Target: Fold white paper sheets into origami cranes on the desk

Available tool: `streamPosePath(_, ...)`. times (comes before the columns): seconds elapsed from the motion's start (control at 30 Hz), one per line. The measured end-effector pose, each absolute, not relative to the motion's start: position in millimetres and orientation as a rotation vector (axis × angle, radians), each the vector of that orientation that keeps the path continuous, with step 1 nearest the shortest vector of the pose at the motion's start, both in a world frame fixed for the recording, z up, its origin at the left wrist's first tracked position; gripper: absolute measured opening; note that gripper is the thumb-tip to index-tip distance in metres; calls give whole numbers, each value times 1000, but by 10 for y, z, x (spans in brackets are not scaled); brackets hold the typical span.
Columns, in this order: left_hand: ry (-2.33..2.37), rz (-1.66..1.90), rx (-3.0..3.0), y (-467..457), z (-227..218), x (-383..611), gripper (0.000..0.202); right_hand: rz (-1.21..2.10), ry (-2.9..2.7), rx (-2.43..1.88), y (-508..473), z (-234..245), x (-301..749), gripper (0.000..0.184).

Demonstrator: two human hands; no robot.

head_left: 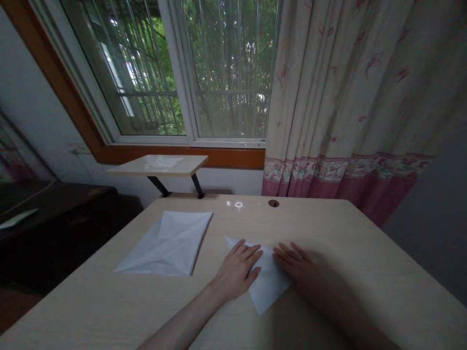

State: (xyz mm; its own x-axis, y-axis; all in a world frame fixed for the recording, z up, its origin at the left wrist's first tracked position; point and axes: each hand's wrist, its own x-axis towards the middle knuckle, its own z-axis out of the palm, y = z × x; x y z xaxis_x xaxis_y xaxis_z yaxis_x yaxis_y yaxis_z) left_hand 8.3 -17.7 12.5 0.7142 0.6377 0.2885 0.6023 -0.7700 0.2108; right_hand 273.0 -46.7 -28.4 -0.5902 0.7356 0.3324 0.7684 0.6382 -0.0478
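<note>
A folded sheet of white paper (268,279) lies flat on the table before me, one pointed corner towards me and another sticking out at the far left. My left hand (239,267) rests palm down across its left part, fingers stretched out. On the right edge of the paper lies my right hand (297,262), also flat with fingers extended, partly in shadow. Both hands hide some of the paper's outline. To the left is a stack of larger white paper sheets (168,245), with creases showing on the top one.
The pale wooden table (365,272) has a round cable hole (273,203) near its far edge. A small raised shelf (189,166) on black legs stands at the back left, bearing crumpled white paper (164,162). Behind are a barred window and a floral curtain (339,97).
</note>
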Motion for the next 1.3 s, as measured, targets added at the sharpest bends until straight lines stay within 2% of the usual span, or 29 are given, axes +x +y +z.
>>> streamPosePath(0.3, 970, 475, 2904, -278, 161, 102, 43, 52, -2528, -1303, -501, -322, 2683, 61)
streamPosePath(0.43, 987, 419, 2899, -258, 75, 113, 45, 184, -2499, -1380, -564, -241, 2613, 49)
streamPosePath(0.63, 1096, 410, 2889, -270, -68, 129, 47, 380, -2516, -1455, -593, -144, 2573, 50)
streamPosePath(1.3, 1346, 235, 2706, -329, 38, 140, 50, 429, -2536, -1538, -555, -56, 2615, 56)
